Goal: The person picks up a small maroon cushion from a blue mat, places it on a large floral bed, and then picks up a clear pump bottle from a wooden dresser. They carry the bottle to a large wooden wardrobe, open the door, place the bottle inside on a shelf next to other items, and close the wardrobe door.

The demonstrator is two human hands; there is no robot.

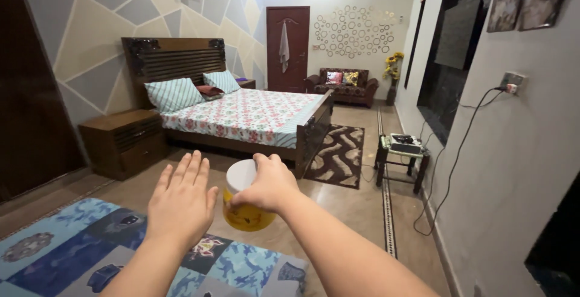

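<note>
Grasping the round yellow plastic tub with a white lid (243, 203), the right hand (269, 183) closes over its top and far side, fingers curled around the lid's rim, so the container hangs in mid-air above the floor in front of the person. A steadier carry, I judge, would want the fingers lower on the wall, since a lid alone may slip off. Just beside it, the left hand (181, 203) is spread flat, palm down and holding nothing, over the blue patchwork cloth with camouflage squares (90, 255).
</note>
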